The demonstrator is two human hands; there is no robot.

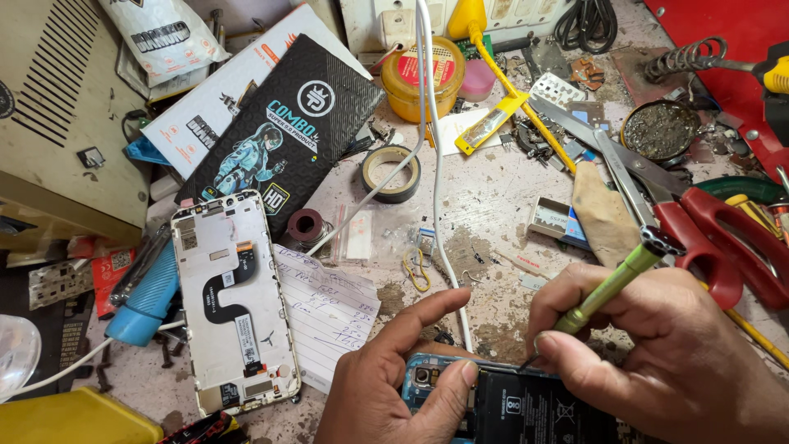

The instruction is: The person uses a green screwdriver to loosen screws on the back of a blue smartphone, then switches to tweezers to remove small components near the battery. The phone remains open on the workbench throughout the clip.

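Over on the left, an opened phone frame [234,300] lies face down beside a blue-handled tool [148,296], with a handwritten note [329,316] tucked against its right edge. A black printed box [288,136] sits just beyond it, and a roll of dark tape [392,173] farther right. Now the near middle: the left hand [394,374] bears down on an open phone [509,403] at the near edge, thumb spread wide, index fingertip pressed by the camera lens. The phone lies right under both hands, its black battery showing. The right hand [657,353] pinches a green screwdriver [612,284] between thumb and fingers, tip touching the phone's top edge. Beyond that hand lie red-handled scissors [699,222], and a soldering iron stand [690,57] on the far right.
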